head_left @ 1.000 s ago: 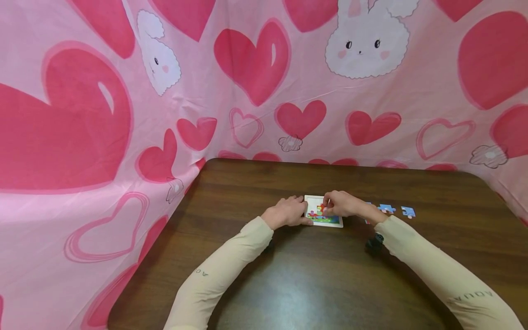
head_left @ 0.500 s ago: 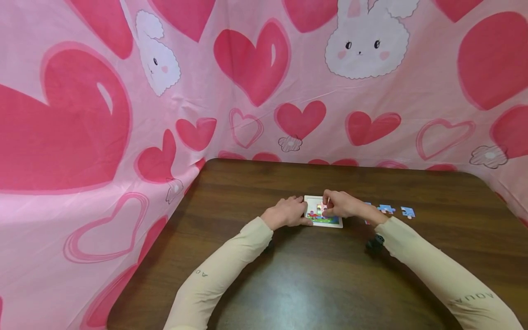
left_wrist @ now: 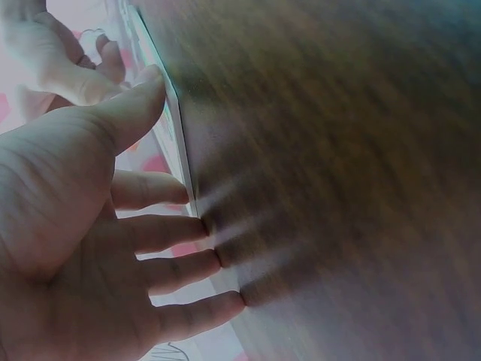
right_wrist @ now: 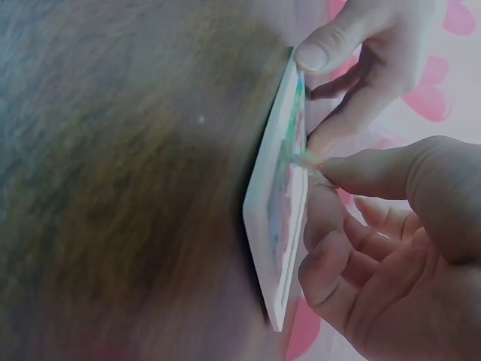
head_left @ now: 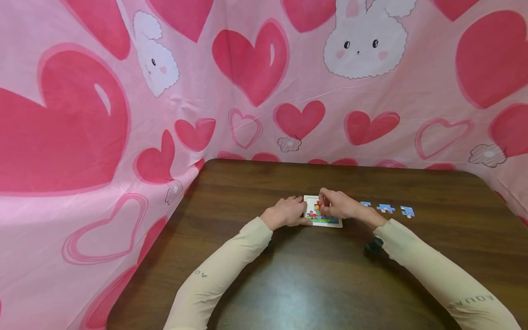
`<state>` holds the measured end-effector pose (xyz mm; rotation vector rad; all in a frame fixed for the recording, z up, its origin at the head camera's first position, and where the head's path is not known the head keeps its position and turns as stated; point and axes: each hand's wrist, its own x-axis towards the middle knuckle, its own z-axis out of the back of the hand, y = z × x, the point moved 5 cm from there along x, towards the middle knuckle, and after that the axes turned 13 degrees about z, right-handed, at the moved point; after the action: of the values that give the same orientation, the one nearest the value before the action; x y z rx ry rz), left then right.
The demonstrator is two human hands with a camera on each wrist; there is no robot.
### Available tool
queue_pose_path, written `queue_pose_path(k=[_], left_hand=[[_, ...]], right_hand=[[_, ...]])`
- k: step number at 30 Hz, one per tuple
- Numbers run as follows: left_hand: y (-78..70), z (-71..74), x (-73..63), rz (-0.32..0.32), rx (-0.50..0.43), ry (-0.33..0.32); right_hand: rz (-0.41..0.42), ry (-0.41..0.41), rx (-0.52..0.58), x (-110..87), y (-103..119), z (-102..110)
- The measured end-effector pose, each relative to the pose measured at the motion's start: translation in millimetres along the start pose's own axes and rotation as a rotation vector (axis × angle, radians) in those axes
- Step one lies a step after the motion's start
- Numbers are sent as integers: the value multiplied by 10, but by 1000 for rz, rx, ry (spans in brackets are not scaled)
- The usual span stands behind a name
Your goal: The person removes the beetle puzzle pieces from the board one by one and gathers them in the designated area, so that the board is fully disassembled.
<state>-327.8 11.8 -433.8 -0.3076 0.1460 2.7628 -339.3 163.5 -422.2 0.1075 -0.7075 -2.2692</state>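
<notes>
A small puzzle board with a white frame [head_left: 333, 225] lies on the table, its lower part filled with a colourful picture. Along its left side rests my left hand [head_left: 287, 212], fingers fairly straight and spread in the left wrist view, with the thumb [left_wrist: 143, 101] on the board's near edge. Over the board, my right hand [head_left: 341, 204] pinches a small red and yellow-green puzzle piece [head_left: 317, 206] between thumb and forefinger. In the right wrist view the pinched piece is blurred and tilted close above the board [right_wrist: 258, 226]. The right hand hides part of the picture.
Right of the board lie loose blue puzzle pieces: one partly behind the right wrist [head_left: 365, 203], one in the middle [head_left: 385, 208], and one farthest right [head_left: 407, 211]. The brown wooden table [head_left: 288, 275] meets a pink heart-and-rabbit cloth [head_left: 251, 59] at its back and left.
The puzzle piece in my right hand has turned and shows a different side and outline. The right hand has shifted slightly left and up; the left hand stays on the board.
</notes>
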Motion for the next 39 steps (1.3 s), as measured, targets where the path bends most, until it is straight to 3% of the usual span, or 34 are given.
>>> queue_pose_path(k=[9, 23, 32, 39], left_hand=[[2, 3, -18, -4, 2, -6], [18, -15, -38, -20, -14, -11], [22, -21, -41, -12, -11, -6], [-2, -23, -26, -21, -3, -27]], right_hand=[[-48, -19, 39, -117, 3, 126], [-121, -6, 172, -541, -148, 304], [-85, -49, 298, -747, -282, 399], [-116, -41, 265, -896, -370, 502]])
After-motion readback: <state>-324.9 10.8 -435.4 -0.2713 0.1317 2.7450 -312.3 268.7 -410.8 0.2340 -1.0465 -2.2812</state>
